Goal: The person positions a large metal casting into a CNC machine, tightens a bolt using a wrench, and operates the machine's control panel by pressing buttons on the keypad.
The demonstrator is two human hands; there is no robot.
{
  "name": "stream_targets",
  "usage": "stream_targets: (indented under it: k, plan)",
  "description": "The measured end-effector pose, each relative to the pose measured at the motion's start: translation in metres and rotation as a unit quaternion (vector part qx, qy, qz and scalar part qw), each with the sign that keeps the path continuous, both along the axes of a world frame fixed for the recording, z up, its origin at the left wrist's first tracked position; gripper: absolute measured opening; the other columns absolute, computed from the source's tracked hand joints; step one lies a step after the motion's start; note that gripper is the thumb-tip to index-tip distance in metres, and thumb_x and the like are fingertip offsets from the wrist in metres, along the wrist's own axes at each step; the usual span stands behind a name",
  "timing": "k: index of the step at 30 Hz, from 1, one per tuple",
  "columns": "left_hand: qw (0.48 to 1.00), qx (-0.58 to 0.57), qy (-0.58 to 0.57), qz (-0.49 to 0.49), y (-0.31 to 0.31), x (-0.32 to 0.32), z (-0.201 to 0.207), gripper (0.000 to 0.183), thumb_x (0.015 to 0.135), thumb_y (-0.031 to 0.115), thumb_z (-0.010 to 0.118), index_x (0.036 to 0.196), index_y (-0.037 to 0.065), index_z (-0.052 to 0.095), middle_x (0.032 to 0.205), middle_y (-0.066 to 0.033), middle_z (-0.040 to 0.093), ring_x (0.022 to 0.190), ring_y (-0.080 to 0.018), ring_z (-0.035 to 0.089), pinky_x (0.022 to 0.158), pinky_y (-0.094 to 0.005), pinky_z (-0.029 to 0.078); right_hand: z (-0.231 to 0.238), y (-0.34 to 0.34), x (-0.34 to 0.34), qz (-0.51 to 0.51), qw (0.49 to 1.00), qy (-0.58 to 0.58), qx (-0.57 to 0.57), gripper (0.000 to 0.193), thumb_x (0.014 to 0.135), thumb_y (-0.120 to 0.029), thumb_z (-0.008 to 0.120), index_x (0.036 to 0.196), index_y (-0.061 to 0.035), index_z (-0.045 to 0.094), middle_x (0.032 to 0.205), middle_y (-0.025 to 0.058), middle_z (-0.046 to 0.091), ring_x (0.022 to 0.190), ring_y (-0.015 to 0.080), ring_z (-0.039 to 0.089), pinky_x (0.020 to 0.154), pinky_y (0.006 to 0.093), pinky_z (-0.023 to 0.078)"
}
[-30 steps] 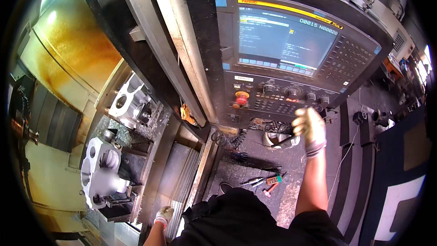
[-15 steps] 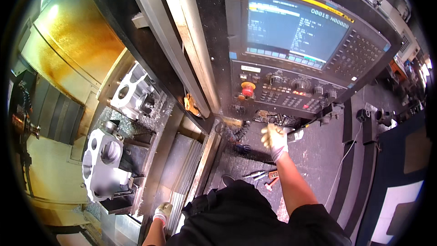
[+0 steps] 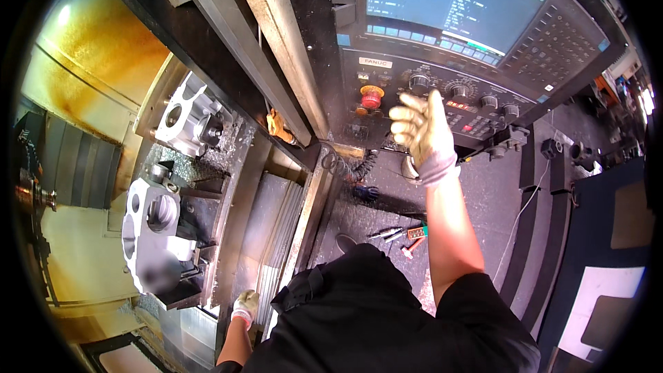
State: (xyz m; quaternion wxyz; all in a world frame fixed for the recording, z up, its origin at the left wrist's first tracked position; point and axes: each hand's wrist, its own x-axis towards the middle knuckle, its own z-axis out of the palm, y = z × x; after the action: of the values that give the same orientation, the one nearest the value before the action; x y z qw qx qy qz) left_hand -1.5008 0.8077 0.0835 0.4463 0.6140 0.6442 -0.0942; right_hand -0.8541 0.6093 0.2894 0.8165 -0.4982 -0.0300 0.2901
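Note:
My right hand (image 3: 423,128), in a pale work glove, is raised in front of the button section of a machine control panel (image 3: 387,114). Its fingers are apart and loosely bent, and no object shows in them. A red emergency stop button (image 3: 371,98) sits to its left, and rotary knobs (image 3: 419,81) line the panel just above the fingertips. Down at the lower left, my gloved left hand (image 3: 246,304) is by the ribbed metal cover (image 3: 268,252) at the machine's opening. Its fingers are curled together; their inner side is hidden.
Two cast metal housings, one nearer (image 3: 148,262) and one farther (image 3: 181,119), stand inside the machine among metal chips. An orange tool (image 3: 278,126) hangs on the door frame. A hammer (image 3: 412,247) and other hand tools lie on the dark surface ahead of my body.
My right hand has risen from below the panel to in front of its buttons. The head view has tilted slightly, shifting the panel upward. My left hand stays by the ribbed cover.

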Motion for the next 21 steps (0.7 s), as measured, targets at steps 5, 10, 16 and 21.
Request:
stream_targets:
  k: [5,10,16,21]
  plan:
    - [1.000,0.016,-0.003,-0.007,0.001,0.001,-0.012,0.041,0.096,0.027,0.067,0.131,0.005,0.066,0.122,-0.0131,0.071,0.112,-0.0243,0.067,0.101,-0.0339,0.049,0.016,0.032,0.020,-0.011,0.989,0.111,0.098,0.069,0.101,-0.069,0.047,0.118,-0.0049,0.066,0.084,0.0066,0.072,0.065,0.0177,0.063,0.057,0.0323,0.049]
    - [1.000,0.002,0.000,0.010,-0.011,0.008,-0.005,0.040,0.095,0.028,0.069,0.128,0.004,0.068,0.121,-0.0124,0.072,0.112,-0.0239,0.067,0.101,-0.0338,0.049,-0.004,0.035,0.024,0.086,0.906,0.177,0.376,0.058,0.095,-0.065,0.056,0.105,-0.0108,0.073,0.077,-0.0008,0.063,0.059,0.0140,0.052,0.055,0.0324,0.041]
    - [0.998,-0.027,-0.042,0.030,-0.011,-0.022,-0.037,0.034,0.096,0.019,0.070,0.127,0.005,0.067,0.112,-0.0068,0.072,0.105,-0.0176,0.066,0.096,-0.0303,0.050,-0.011,0.034,0.023,0.136,0.873,0.146,0.445,0.065,0.096,-0.067,0.057,0.122,-0.0087,0.071,0.081,-0.0033,0.063,0.065,0.0116,0.054,0.060,0.0299,0.042]
    - [0.996,-0.015,-0.062,0.067,-0.022,-0.022,-0.028,0.033,0.097,0.021,0.068,0.125,0.003,0.068,0.109,-0.0082,0.072,0.103,-0.0179,0.067,0.094,-0.0305,0.051,-0.031,0.031,-0.017,0.032,0.957,0.134,0.254,0.072,0.100,-0.071,0.048,0.129,-0.0086,0.069,0.086,-0.0002,0.068,0.069,0.0148,0.061,0.063,0.0342,0.051]
